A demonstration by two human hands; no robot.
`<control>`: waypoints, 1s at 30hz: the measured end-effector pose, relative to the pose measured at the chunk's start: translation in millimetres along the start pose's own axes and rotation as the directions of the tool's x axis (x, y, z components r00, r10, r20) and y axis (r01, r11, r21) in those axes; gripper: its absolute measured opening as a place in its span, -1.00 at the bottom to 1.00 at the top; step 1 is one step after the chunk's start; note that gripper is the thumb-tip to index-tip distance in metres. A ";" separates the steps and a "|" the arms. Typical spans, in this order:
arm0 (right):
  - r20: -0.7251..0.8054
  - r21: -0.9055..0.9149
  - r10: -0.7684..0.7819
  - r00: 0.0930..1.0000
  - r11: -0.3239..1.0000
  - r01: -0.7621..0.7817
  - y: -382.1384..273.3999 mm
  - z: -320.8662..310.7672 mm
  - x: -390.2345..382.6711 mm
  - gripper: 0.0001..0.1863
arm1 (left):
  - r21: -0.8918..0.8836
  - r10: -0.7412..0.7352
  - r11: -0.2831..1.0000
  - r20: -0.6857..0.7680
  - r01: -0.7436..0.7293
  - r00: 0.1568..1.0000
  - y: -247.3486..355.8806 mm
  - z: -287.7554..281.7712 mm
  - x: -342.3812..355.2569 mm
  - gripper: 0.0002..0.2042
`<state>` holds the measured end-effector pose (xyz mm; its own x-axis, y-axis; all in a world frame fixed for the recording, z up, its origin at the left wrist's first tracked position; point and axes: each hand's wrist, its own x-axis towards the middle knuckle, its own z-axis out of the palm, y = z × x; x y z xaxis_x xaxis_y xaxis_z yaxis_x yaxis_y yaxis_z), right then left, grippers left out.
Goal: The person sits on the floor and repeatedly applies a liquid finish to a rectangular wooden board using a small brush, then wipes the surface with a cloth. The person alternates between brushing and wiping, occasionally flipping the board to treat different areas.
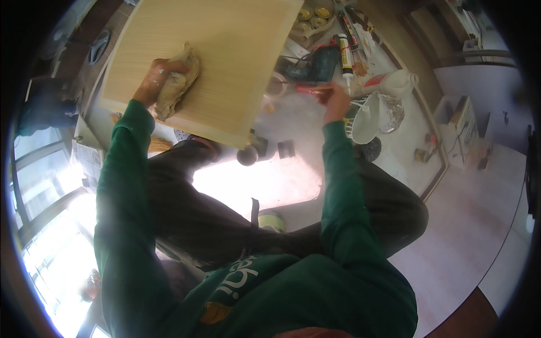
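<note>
A pale wooden panel (225,62) with light wood grain fills the upper left, in front of me. My left hand (155,81) is closed around a crumpled beige rag (181,84) and rests with it on the panel's face. To the right of the panel, my right hand (333,101) grips a slim red-handled tool (309,89) pointing left. Its far end is blurred near a round pinkish thing (276,84) at the panel's edge, so I cannot tell its exact kind.
A sealant tube (345,55), a white plastic jug (391,83) and a white bucket (366,119) crowd the right. Behind them stands a box of tins (318,21). A dark round object (247,155) and a small dark block (286,149) lie below the panel, between my knees.
</note>
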<state>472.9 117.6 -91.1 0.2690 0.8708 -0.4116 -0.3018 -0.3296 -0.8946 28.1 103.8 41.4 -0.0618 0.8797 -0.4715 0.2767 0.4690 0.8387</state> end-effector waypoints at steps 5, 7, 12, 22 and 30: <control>-0.045 -0.009 0.291 0.956 0.957 -0.292 81.7 -15.3 -19.0 -0.76 | 0.108 0.083 0.990 0.031 -0.086 0.996 2.6 4.9 -0.4 -0.77; -0.094 0.015 0.325 0.941 0.945 -0.326 95.4 -19.0 -19.8 -0.76 | 0.007 -0.035 0.999 0.050 0.035 0.998 9.4 9.0 0.2 -0.76; -0.007 -0.004 0.323 0.946 0.946 -0.323 116.1 -10.6 9.4 -0.75 | -0.010 -0.043 0.999 0.044 0.043 0.998 5.8 1.2 -1.0 -0.77; -0.359 -0.366 0.197 0.912 0.869 -0.332 208.5 40.4 122.1 -0.62 | 0.095 0.012 0.996 -0.096 -0.002 0.995 34.9 27.6 -8.2 -0.67; -0.264 0.145 0.139 0.955 0.984 -0.103 187.2 68.3 93.4 -0.77 | 0.012 -0.096 0.995 -0.026 0.097 0.995 7.0 0.5 -9.1 -0.68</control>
<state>379.0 162.1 -285.1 0.4561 0.6892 -0.5630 -0.4573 -0.3612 -0.8126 31.0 99.0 51.4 -0.1131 0.8322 -0.5428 0.2808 0.5508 0.7860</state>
